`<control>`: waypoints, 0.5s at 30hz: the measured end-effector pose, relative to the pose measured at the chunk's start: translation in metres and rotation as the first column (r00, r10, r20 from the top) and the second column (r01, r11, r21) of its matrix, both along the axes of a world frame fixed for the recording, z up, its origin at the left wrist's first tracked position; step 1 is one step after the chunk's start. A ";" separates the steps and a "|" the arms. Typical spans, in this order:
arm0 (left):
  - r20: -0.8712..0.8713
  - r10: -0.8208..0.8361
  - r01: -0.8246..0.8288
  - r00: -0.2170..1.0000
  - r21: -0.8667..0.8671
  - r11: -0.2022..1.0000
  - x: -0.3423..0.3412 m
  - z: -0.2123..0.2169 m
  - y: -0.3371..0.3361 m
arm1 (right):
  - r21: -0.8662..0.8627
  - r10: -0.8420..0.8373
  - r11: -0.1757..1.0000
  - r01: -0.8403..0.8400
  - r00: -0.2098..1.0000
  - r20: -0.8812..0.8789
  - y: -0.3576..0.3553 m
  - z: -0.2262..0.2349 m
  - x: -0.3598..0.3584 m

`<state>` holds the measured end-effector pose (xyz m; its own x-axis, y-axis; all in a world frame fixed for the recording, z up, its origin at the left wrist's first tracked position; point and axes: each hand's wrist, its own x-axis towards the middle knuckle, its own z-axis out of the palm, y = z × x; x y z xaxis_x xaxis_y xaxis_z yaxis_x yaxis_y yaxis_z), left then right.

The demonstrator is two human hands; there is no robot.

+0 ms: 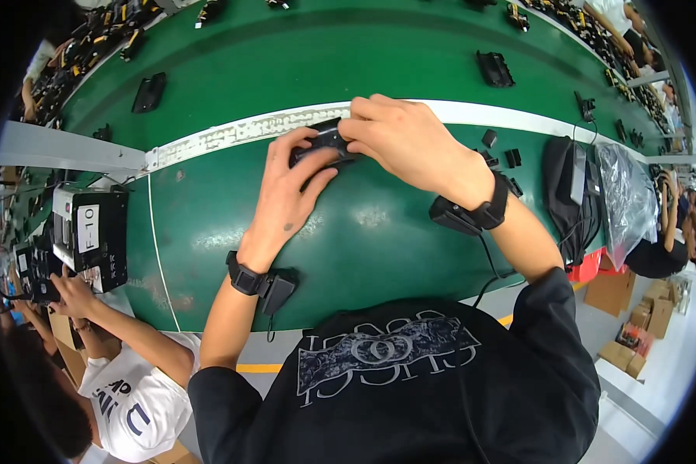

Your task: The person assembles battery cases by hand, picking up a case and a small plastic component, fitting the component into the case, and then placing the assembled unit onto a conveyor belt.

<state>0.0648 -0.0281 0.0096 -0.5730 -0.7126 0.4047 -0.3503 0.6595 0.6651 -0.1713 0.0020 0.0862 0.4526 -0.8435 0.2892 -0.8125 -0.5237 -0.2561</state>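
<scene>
Left hand (278, 189) gripping black plastic part (328, 136); right hand (410, 143) closed on its right end. Part held above green bench (371, 247), by white divider strip (479, 115). Beyond strip: black housing (495, 69) right, another left.

White label (88, 218) on black equipment box (114, 224), left side: big dark letter-and-number code, legible; pale characters (114, 267) down the box's side too small to read. Person's black T-shirt (441, 410): pale outlined capitals around patterned band (437, 338) with linked rings (383, 350). Co-worker's white T-shirt (162, 414): dark capitals, partly folded.
</scene>
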 end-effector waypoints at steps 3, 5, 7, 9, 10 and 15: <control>-0.059 0.016 -0.011 0.998 0.088 0.996 0.000 0.002 0.000 | 0.026 0.005 1.000 -0.004 1.000 -0.021 -0.006 -0.003 0.006; -0.057 -0.021 0.028 0.998 0.113 0.993 0.000 0.003 -0.001 | 0.003 0.025 1.000 -0.025 0.999 -0.031 -0.009 -0.005 0.010; -0.062 -0.058 0.068 0.996 0.164 0.984 0.001 0.003 -0.001 | -0.006 0.021 1.000 -0.021 0.996 -0.082 -0.011 -0.007 0.015; -0.079 -0.057 0.072 0.995 0.203 0.977 0.001 0.003 -0.001 | -0.036 0.005 0.999 -0.011 0.988 -0.155 -0.011 -0.009 0.018; -0.089 -0.055 0.074 0.995 0.227 0.971 0.001 0.004 -0.002 | -0.025 0.005 1.000 -0.009 0.985 -0.173 -0.011 -0.010 0.019; -0.018 -0.064 0.067 0.998 0.188 0.980 0.005 0.006 -0.003 | -0.006 -0.005 1.000 0.003 0.977 -0.211 -0.011 -0.015 0.020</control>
